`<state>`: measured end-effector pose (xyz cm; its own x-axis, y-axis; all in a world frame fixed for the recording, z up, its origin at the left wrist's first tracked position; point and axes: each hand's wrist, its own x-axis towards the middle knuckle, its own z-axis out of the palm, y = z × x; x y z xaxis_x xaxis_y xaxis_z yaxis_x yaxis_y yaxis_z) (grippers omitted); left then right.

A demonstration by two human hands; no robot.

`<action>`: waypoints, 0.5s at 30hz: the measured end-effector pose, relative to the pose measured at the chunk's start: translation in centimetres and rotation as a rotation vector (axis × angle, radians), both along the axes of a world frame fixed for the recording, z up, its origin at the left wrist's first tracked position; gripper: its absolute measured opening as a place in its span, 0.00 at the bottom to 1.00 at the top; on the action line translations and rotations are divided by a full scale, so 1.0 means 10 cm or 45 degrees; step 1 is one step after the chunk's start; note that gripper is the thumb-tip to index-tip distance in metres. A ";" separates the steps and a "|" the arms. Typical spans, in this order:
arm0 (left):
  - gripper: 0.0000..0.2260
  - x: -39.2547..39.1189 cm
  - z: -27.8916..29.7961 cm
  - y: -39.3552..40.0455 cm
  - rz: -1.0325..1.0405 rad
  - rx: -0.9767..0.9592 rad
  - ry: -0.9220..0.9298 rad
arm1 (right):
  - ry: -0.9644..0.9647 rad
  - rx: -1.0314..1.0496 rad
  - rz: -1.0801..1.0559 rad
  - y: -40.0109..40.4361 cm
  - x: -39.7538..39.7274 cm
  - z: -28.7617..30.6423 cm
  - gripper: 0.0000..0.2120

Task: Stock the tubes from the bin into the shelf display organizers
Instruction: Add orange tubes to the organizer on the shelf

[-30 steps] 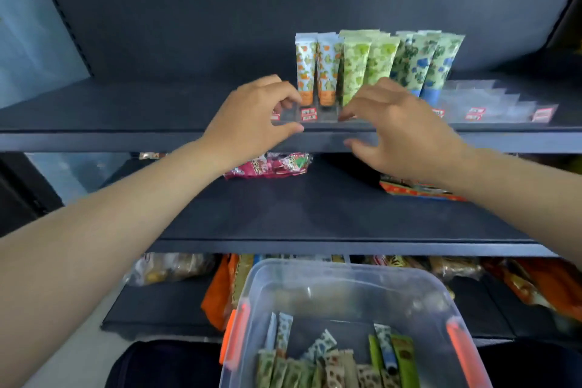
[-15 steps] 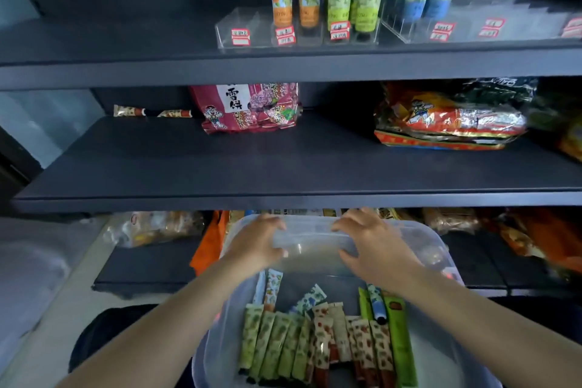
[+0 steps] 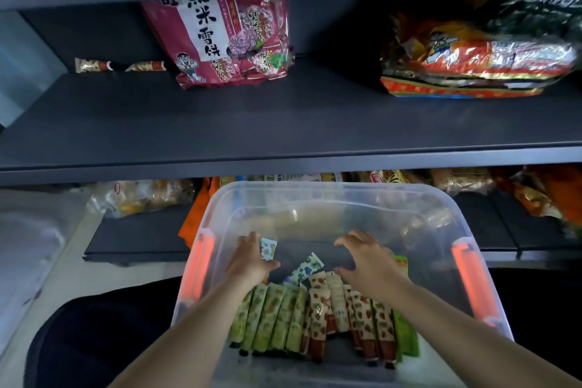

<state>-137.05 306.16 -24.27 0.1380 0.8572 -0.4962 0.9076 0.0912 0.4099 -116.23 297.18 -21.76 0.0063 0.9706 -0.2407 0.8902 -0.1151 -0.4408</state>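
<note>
Hands reach into a clear plastic bin (image 3: pixel 406 214) with orange handles, set below dark store shelving. The left hand (image 3: pixel 250 258) hovers beside an upright orange-printed tube (image 3: pixel 268 248), fingers loosely spread and gripping nothing; the right hand (image 3: pixel 368 257) arches over the bin floor, fingers curved and apart, also empty. Tubes (image 3: pixel 283 312) in green and red prints lie side by side in the bin. A pink snack bag (image 3: pixel 220 37) rests on the shelf (image 3: pixel 252 126) above.

head cam | looks forward-down | close over bin (image 3: pixel 315 198) | shelf (image 3: pixel 283 123) beyond
</note>
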 end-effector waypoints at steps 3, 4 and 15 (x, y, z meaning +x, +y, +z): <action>0.29 0.03 -0.15 -0.01 0.068 -0.038 -0.057 | 0.026 -0.033 -0.004 0.01 0.02 -0.14 0.22; 0.29 0.04 -0.20 -0.01 0.103 -0.045 -0.090 | 0.025 -0.048 -0.008 0.01 0.03 -0.19 0.22; 0.15 -0.03 -0.38 0.03 0.142 0.129 -0.014 | 0.069 -0.089 -0.046 0.14 0.07 -0.46 0.22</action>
